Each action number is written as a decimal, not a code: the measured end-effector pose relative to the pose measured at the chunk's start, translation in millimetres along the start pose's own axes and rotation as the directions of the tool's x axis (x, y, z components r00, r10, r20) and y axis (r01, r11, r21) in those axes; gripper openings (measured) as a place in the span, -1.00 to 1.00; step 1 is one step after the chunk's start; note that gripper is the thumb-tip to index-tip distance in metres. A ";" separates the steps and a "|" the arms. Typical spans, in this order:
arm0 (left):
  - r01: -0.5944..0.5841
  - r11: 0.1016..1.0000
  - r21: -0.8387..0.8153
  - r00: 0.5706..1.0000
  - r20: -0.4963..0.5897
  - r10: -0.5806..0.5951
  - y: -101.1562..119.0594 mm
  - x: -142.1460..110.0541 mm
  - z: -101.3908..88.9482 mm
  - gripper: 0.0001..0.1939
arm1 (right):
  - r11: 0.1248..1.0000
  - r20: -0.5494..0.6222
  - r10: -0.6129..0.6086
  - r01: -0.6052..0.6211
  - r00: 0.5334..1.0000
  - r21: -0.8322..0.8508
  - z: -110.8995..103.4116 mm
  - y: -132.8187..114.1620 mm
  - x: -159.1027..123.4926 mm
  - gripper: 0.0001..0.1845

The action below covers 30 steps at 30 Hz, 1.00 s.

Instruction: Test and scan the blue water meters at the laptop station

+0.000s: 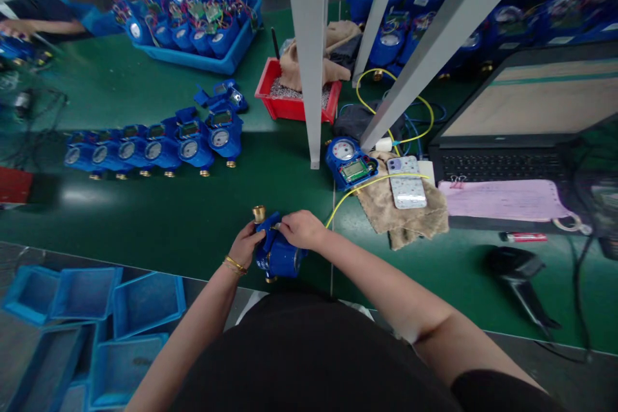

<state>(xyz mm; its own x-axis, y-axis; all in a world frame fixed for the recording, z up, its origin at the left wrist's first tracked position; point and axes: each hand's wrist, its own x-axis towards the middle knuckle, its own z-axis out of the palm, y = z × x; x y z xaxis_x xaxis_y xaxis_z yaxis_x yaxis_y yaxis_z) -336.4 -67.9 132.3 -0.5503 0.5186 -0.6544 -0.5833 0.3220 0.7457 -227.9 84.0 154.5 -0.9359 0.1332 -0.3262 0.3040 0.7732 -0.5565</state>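
A blue water meter with brass threaded ends is tilted on its side near the bench's front edge. My left hand, with a gold bracelet at the wrist, grips it beside the upper brass end. My right hand is closed in a pinch at the meter's blue cover; a small thing at its fingertips is too tiny to name. Beyond my right hand rests another water meter, its cover raised, showing a dial and a green display board.
Several open water meters stand in a row at left. A blue tray of meters and a red bin of small metal parts sit behind. A phone, laptop and scanner lie right. White posts rise ahead.
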 end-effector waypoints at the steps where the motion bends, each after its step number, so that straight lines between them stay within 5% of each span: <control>1: 0.003 1.000 -0.002 1.000 -0.003 -0.003 0.2 0.2 -0.2 -0.25 | 1.000 -0.001 -0.002 0.002 1.000 0.001 -0.1 -0.4 0.2 -0.56; 22: 0.091 0.993 -0.080 0.996 0.029 -0.089 -3.2 7.2 -2.2 -0.41 | 0.996 0.008 0.094 -0.094 0.996 0.003 -3.4 -9.5 -6.2 -0.57; 30: 0.110 0.988 -0.106 0.994 0.011 -0.109 -3.1 6.3 -0.7 -0.37 | 0.998 0.008 0.012 -0.012 1.000 -0.054 -5.1 -11.6 -8.3 -0.63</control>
<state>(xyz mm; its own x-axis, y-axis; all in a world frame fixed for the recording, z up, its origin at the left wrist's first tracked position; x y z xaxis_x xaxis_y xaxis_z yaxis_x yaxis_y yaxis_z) -338.5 -66.2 125.7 -0.4767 0.4891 -0.7304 -0.6999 0.2916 0.6520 -224.5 77.1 167.6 -0.9307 0.1376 -0.3388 0.3046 0.8042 -0.5103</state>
